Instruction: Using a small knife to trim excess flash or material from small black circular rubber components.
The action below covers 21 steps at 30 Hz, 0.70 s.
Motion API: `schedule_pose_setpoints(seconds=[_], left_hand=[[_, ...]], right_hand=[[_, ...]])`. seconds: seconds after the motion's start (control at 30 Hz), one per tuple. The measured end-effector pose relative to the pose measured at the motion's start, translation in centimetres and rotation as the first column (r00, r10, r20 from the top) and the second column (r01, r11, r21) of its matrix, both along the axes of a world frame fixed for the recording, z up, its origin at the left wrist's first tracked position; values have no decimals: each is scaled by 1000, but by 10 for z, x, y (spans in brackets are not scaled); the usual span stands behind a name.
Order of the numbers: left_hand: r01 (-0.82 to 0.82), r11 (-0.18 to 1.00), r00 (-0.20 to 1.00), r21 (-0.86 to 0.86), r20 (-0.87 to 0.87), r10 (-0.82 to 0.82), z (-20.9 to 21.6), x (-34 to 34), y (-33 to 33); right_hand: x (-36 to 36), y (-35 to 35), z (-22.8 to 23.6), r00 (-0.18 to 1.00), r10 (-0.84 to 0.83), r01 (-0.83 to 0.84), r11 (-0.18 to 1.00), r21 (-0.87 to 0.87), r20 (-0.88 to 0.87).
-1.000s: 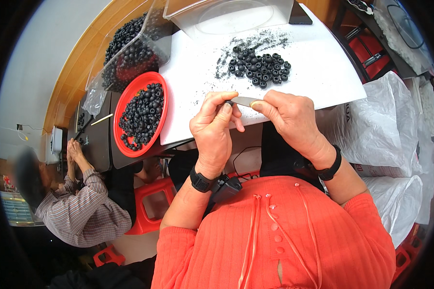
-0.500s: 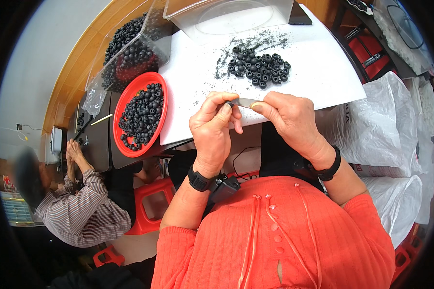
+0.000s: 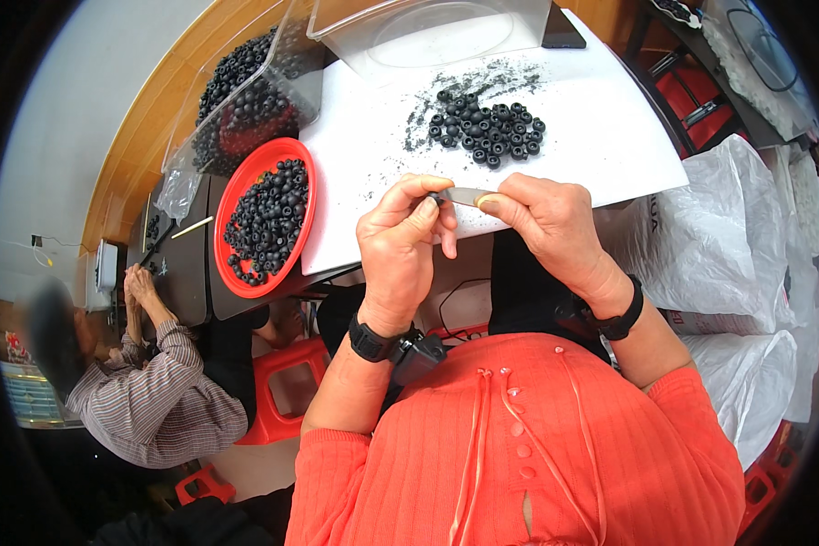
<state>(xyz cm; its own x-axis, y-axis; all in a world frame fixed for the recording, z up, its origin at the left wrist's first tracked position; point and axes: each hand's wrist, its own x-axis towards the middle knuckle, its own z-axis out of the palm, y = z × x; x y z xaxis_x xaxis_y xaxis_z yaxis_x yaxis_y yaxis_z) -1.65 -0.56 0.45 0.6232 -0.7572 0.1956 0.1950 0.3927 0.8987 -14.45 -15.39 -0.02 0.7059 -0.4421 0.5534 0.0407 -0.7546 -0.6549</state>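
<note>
Knife (image 3: 464, 196), gripped by right fingers (image 3: 525, 188), stays at the bead (image 3: 436, 197) left fingers (image 3: 413, 188) pinch; far pile (image 3: 494, 134) unchanged, so work remains on this bead.

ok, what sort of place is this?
Likely a small handwork room: black beads piled on a white work surface, a red tray of more, and a co-worker seated nearby.

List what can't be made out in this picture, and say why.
In the head view:
Rear of the blade: hidden by the right hand.
Most of the black piece: hidden by the left hand.
Clear tub, top centre: cut off by the upper edge.
Floor of the dish: mostly covered by beads.
Specks: too small to identify.
Co-worker's hands: too small to tell if they hold anything.
</note>
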Motion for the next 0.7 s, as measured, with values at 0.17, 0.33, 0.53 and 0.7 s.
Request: schedule_pose_setpoints(seconds=[0.17,0.33,0.53,0.7], left_hand=[[25,999,998,26,-65,-23,5,-1,0],[112,994,988,9,-106,-110,5,4,3],[111,994,988,15,-108,-108,2,1,0],[10,998,998,59,-55,-7,4,-2,0]], right_hand=[[-1,-2,-2,999,28,-30,998,57,24],[-3,-5,-1,996,77,-80,992,99,36],[-5,-7,-1,992,114,-124,966,227,58],[-4,-2,-1,999,39,-45,981,186,37]])
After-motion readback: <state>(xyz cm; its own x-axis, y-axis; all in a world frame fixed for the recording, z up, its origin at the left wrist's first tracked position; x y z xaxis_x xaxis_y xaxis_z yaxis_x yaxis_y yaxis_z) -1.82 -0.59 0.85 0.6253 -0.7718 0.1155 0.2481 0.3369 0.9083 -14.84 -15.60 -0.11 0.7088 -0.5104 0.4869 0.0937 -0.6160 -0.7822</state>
